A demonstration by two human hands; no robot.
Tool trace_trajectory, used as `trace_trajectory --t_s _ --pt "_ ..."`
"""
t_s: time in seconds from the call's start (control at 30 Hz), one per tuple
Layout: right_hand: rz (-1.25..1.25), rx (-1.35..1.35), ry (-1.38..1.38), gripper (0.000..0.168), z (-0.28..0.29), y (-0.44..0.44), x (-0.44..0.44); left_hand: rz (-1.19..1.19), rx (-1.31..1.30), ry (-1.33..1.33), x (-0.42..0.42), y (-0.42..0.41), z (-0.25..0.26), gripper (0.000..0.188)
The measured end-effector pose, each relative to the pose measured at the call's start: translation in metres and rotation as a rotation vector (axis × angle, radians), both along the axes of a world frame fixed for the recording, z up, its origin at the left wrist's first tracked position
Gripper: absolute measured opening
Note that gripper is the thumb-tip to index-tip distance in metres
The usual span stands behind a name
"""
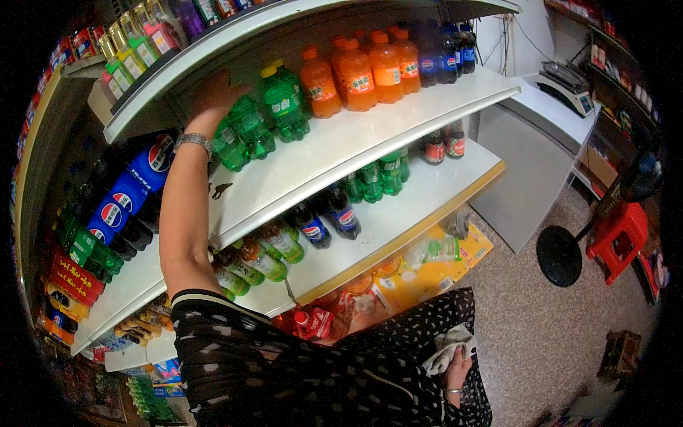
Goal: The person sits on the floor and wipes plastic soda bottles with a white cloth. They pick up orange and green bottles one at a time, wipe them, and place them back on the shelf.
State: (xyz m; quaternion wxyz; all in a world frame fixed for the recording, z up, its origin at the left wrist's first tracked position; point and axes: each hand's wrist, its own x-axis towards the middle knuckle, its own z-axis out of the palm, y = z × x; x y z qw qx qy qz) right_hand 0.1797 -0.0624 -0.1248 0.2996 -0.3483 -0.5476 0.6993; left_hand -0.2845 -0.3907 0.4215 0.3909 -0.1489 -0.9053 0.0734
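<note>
My left arm stretches onto a white metal shelf [320, 139]. My left hand [216, 93], blurred and in shadow, is at the tops of the leftmost green soda bottles [248, 125]; whether its fingers grip one cannot be made out. A bracelet or watch band [193, 141] circles that wrist. Just right of these bottles stands a green soda bottle with a yellow-green cap [285, 104], and beyond it a row of orange soda bottles [357, 77]. Low at the right, against a black patterned garment, my right hand [458, 368] holds a crumpled whitish cloth [451, 344].
Dark cola bottles [448, 56] end the row. A lower shelf [416, 192] bears more bottles. Packed Pepsi bottles [125, 197] stand at the left. An upper shelf edge [224, 40] overhangs my left hand. A scale [568, 88] and red stool [619, 243] are at the right.
</note>
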Motion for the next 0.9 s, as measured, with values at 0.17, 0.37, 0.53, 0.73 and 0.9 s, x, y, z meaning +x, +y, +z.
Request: trace_trajectory --t_s 0.17,0.37,0.53,0.73,0.9 --pt "0.115 -0.097 -0.136 0.021 -0.015 0.012 0.014 -0.005 0.11 -0.156 0.011 0.019 0.005 0.044" --pt "0.135 -0.038 -0.17 0.024 -0.004 0.01 0.014 -0.23 0.181 -0.233 -0.014 -0.018 0.003 0.03" --pt "0.103 -0.061 -0.143 0.025 0.015 0.005 0.006 -0.291 0.19 -0.174 -0.022 -0.03 0.002 0.026" --pt "0.1 -0.085 -0.192 0.023 0.009 0.007 0.011 0.025 0.147 -0.098 0.009 0.018 -0.004 0.039" --pt "0.123 -0.104 -0.153 0.024 -0.005 0.009 0.013 0.074 0.053 -0.043 -0.002 0.011 -0.008 0.045"
